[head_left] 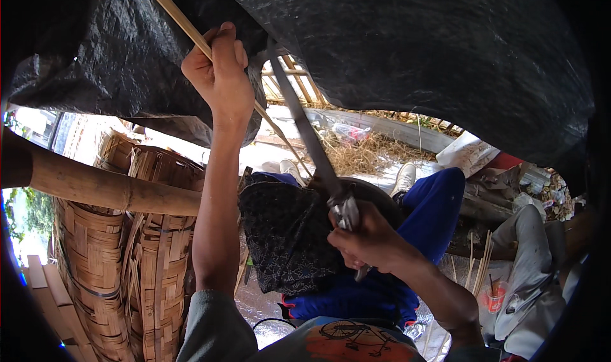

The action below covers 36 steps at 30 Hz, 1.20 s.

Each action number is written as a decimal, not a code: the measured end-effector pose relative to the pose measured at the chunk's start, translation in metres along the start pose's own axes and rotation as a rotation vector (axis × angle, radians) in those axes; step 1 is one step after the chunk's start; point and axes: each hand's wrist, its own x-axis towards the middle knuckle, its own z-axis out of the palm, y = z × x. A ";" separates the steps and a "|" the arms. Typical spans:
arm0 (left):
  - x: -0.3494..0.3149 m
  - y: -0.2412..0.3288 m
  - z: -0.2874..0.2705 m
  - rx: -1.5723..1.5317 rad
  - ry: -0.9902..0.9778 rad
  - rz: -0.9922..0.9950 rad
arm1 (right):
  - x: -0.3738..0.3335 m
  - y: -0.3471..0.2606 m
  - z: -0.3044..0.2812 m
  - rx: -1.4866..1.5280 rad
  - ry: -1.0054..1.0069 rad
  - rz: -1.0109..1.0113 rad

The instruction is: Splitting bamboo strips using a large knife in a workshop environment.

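Note:
My left hand (223,82), raised at upper centre left, is closed around a long thin bamboo strip (173,9). The strip slants from the top edge past my wrist down toward my lap. In my right hand (372,238), fingers wrapped round the metal handle, is a long knife (304,126). Its dark, narrow blade points up and away, to the right of the strip and apart from my left hand. A black patterned cloth (280,235) covers part of my lap, over blue trousers (439,203).
Black plastic sheeting (433,44) hangs low overhead. A thick bamboo pole (114,187) crosses at left before tall woven bamboo baskets (95,254). At right are another person's grey-trousered leg (531,254), a plastic cup with red contents (494,296) and upright thin sticks (484,263). Dry shavings (363,155) lie beyond my feet.

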 end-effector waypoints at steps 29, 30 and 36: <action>0.003 -0.009 0.011 -0.082 -0.155 -0.058 | -0.021 -0.016 -0.011 -0.141 0.132 -0.186; 0.003 -0.009 0.019 -0.107 -0.165 -0.054 | -0.023 -0.006 -0.003 0.015 0.161 -0.218; 0.000 -0.006 0.018 -0.077 -0.109 -0.074 | -0.012 0.018 -0.018 -0.020 0.033 0.070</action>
